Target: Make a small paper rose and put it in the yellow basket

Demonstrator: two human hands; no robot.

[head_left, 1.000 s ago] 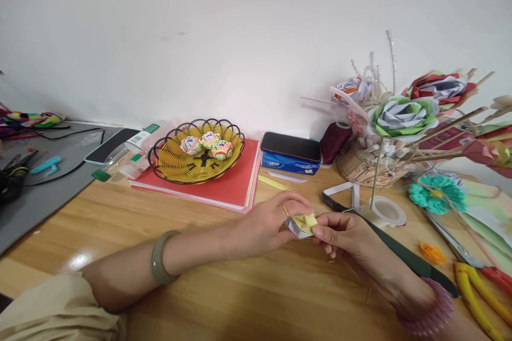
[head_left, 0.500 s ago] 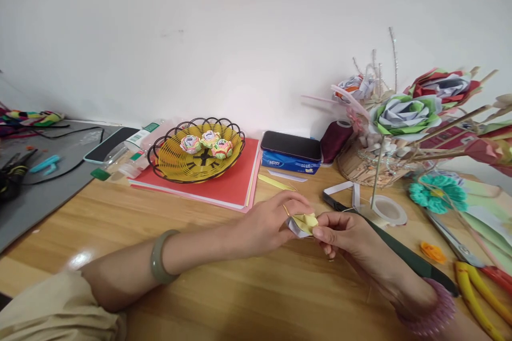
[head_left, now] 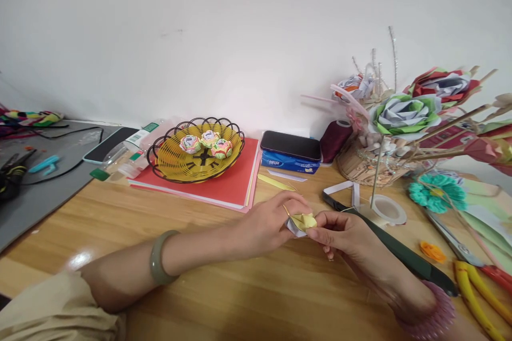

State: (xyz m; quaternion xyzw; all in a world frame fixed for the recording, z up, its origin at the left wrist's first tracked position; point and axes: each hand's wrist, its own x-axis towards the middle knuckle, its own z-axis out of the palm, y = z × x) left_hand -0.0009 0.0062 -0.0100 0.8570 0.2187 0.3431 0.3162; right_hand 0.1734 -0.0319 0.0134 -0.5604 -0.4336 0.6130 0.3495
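Between my hands, above the wooden table (head_left: 192, 287), is a small folded paper piece (head_left: 303, 221), yellow on top with a white part below. My left hand (head_left: 272, 224) wraps round its left side, with a thin golden-yellow strip or ring by the fingers. Thumb and forefinger of my right hand (head_left: 338, 232) pinch its right edge. The left fingertips are partly hidden behind the paper. Beyond my hands lie a yellow paper strip (head_left: 276, 183) and a white paper strip (head_left: 287, 176).
A woven basket (head_left: 176, 168) with three paper flowers stands on red paper (head_left: 236, 192). A phone (head_left: 290, 145) rests on a blue tissue pack (head_left: 290, 160). Rightward are a tape roll (head_left: 396, 212), a long dark green tool (head_left: 404, 256), scissors (head_left: 460, 248), yellow-handled pliers (head_left: 478, 298) and a flower arrangement (head_left: 408, 114).
The paper piece and my right hand have shifted very slightly to the left. Both hands keep their hold, and everything else looks the same.
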